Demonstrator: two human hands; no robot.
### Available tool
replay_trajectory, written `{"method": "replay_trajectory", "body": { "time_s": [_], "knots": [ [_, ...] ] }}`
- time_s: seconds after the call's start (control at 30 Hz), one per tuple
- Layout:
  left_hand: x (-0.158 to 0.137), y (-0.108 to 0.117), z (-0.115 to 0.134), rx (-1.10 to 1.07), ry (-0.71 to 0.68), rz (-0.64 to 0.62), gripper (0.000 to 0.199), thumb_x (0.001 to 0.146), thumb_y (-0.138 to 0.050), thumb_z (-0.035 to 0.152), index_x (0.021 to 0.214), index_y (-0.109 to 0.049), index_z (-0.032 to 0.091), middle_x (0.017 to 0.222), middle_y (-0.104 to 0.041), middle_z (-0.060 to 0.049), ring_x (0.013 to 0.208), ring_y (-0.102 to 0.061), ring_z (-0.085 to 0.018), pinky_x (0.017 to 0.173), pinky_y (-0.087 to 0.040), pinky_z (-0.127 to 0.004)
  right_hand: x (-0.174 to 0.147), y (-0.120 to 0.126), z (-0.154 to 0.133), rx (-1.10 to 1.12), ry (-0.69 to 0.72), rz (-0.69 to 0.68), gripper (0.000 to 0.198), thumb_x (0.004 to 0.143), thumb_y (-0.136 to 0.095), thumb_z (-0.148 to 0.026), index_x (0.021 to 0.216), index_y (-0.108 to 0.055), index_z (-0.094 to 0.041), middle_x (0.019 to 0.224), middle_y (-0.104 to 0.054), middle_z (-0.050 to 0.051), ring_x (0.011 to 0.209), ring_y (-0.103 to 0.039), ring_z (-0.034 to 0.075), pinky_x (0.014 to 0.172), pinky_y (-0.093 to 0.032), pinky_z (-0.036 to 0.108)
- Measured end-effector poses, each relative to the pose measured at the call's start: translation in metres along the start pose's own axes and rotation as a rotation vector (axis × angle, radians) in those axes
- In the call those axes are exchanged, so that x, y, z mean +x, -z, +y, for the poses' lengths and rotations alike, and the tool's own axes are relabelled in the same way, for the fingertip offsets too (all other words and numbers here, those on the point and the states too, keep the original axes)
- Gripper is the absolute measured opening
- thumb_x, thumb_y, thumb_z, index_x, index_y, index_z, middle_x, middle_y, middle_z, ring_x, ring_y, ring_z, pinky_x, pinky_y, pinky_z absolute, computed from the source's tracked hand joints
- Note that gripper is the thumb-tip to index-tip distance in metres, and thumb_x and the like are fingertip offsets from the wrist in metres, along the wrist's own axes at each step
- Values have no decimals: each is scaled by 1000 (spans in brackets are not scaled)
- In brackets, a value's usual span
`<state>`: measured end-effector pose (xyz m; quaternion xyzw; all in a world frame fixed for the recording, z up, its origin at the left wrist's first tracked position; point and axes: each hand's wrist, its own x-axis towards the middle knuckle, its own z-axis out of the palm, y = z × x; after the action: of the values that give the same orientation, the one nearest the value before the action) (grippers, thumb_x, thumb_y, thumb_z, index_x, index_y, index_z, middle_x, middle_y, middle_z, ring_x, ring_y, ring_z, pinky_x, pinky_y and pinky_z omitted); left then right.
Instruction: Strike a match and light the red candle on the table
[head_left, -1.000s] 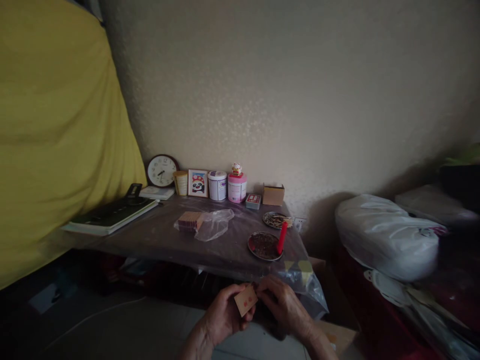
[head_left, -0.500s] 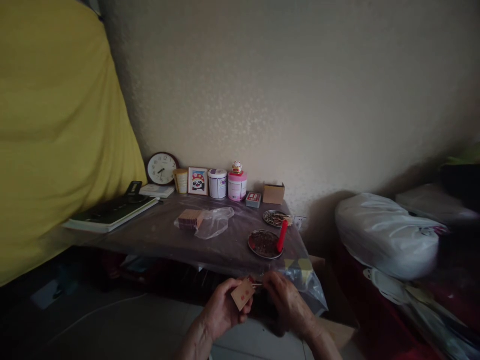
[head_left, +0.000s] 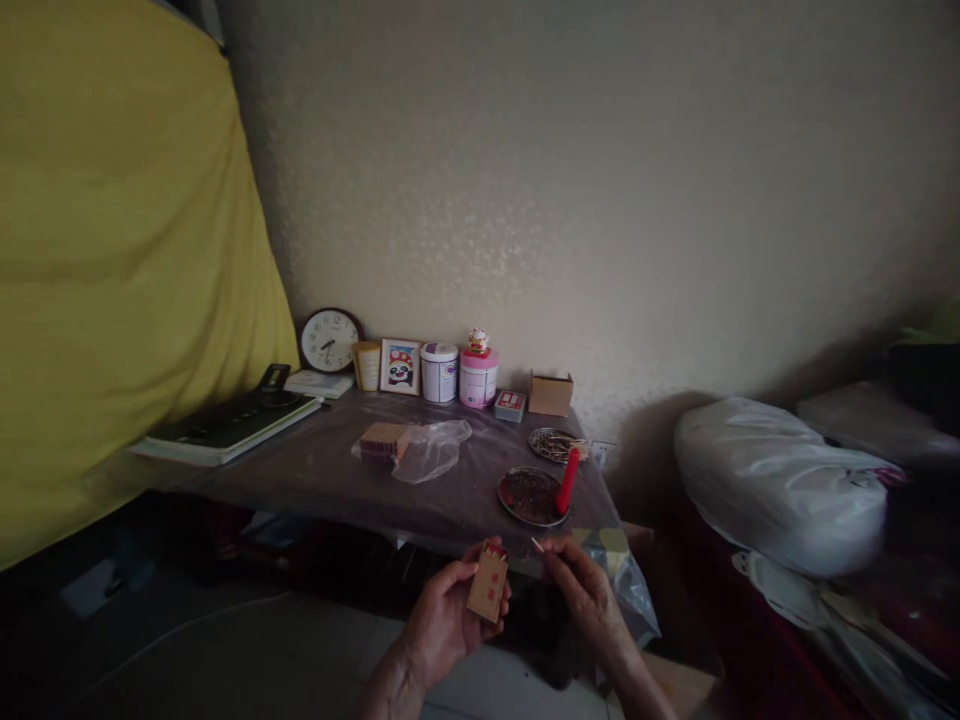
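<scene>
My left hand (head_left: pixel 453 608) is wrapped round a small cardboard matchbox (head_left: pixel 487 590) with red print. The box's upper end is slid open, and several matches show inside. Beside it, to the right, my right hand (head_left: pixel 581 585) pinches a single match (head_left: pixel 538 545) between thumb and fingers, apart from the box. Just beyond the hands, a red candle (head_left: pixel 568 480) leans slightly at the right side of a round metal plate (head_left: pixel 517 512). Behind that, a second plate (head_left: pixel 541 455) holds many thin sticks that look like matches.
On the plastic-covered table (head_left: pixel 300 470) lies a stack of matchboxes (head_left: pixel 382 441) beside a clear plastic bag (head_left: pixel 435 450). A clock (head_left: pixel 330 338), a panda picture (head_left: pixel 400 367), two tubs and an open carton (head_left: pixel 550 394) line the wall. A white bag (head_left: pixel 780 485) sits at right.
My right hand has drawn away from the matchbox to the right with a match. My left hand has turned the box more upright, and its open end now shows matches.
</scene>
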<state>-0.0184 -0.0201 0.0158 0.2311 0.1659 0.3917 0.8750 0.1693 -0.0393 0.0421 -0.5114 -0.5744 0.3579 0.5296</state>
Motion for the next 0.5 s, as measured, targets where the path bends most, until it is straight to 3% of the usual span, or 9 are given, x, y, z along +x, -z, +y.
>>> {"method": "replay_trajectory", "body": {
  "time_s": [0.5],
  "knots": [
    [1,-2,-1,-71,-74,26,40,82,-46,23,122,-44,22,85,-68,-9,73,-64,-17,68,-45,-30,2,0,5,130,-80,10,27,70,-68,-42,78,-58,-19,66,-50,-4,60,-43,10,57,-36,20]
  ]
}}
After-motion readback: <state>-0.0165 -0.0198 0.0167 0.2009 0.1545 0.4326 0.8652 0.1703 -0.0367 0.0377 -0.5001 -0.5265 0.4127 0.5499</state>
